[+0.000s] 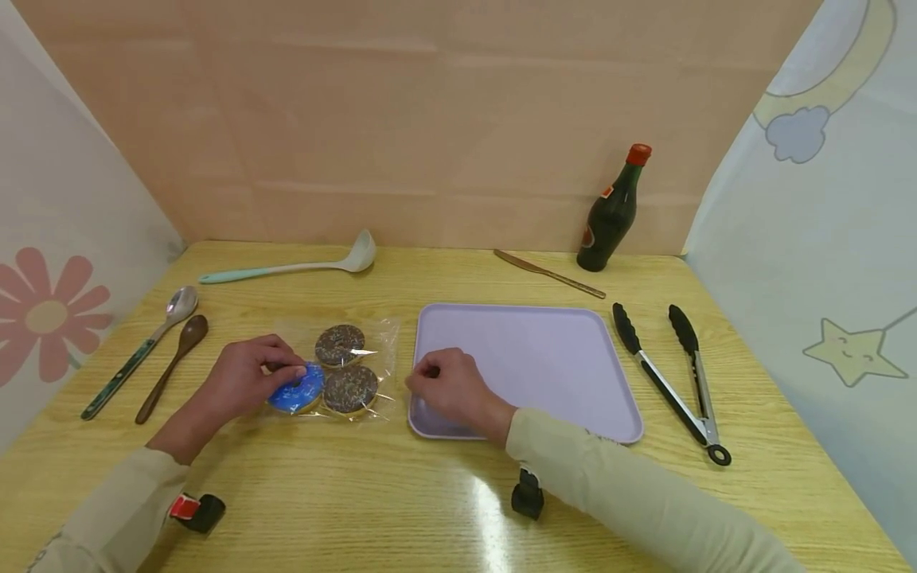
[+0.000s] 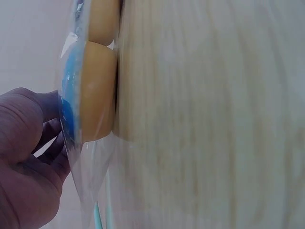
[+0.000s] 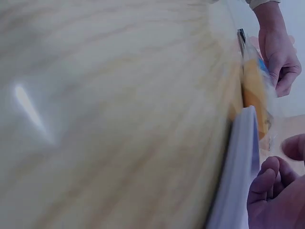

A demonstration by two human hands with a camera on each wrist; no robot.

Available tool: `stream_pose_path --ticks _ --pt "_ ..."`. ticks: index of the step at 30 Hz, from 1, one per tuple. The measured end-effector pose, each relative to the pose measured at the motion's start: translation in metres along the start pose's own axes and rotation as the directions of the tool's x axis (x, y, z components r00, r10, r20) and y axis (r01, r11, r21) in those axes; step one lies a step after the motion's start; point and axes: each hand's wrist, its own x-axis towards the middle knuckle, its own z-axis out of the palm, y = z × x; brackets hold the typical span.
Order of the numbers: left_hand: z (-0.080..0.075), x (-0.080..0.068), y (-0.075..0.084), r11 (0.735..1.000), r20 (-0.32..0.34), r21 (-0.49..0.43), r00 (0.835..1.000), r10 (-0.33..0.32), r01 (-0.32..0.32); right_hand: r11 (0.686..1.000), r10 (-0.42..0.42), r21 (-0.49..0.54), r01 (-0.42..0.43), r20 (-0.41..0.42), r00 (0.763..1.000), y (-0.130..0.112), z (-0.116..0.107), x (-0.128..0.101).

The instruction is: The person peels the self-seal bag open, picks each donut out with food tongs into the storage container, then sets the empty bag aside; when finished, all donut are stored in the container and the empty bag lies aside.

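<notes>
- Left hand (image 1: 243, 380): grip pinching the clear bag (image 1: 337, 368) at the blue-iced doughnut (image 1: 297, 391); fingertips partly hidden behind the film.
- Bag: crinkled, glossy plastic holding three ring doughnuts, two of them dark with sprinkles; lies on the wooden tabletop (image 1: 372, 509) just left of the tray (image 1: 544, 358).
- Right hand (image 1: 453, 387): fingers curled, resting on the tray's near-left corner; whether it pinches the rim cannot be told.
- Tray: lilac, smooth, rounded rectangle.
- Wrist views: blurred, with the doughnuts seen edge-on.
</notes>
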Motion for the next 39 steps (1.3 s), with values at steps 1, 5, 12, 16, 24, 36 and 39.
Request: stream_pose_path --ticks 1,5,12,16,24,36,39 --pt "0.000 0.000 0.000 1.000 -0.002 0.002 1.000 0.000 0.000 1.000 0.003 -0.001 -0.003 0.004 1.000 -0.001 0.000 0.002" --pt "0.001 0.000 0.000 1.000 -0.002 -0.001 1.000 -0.005 0.005 1.000 0.012 -0.007 -0.012 0.012 1.000 -0.007 0.000 0.013" --pt "0.004 0.001 -0.001 1.000 0.001 -0.016 1.000 -0.008 0.008 0.997 0.056 -0.047 -0.054 0.034 0.998 -0.012 0.004 0.036" --pt "0.004 0.002 -0.002 1.000 -0.002 -0.015 1.000 0.009 -0.009 0.997 0.047 -0.069 -0.045 0.040 0.998 -0.012 0.006 0.045" --pt "0.002 0.003 -0.001 0.999 0.002 0.009 0.999 0.038 -0.038 0.993 -0.046 -0.104 0.047 0.020 0.999 -0.005 0.005 0.051" --pt "0.001 0.003 -0.003 0.999 0.009 0.005 0.999 0.045 -0.045 0.996 -0.064 -0.067 0.061 -0.041 0.997 0.004 -0.003 0.041" --pt "0.000 0.003 -0.003 0.999 0.013 -0.001 0.999 0.039 -0.039 0.996 -0.063 -0.062 0.060 -0.042 0.997 0.006 -0.005 0.038"
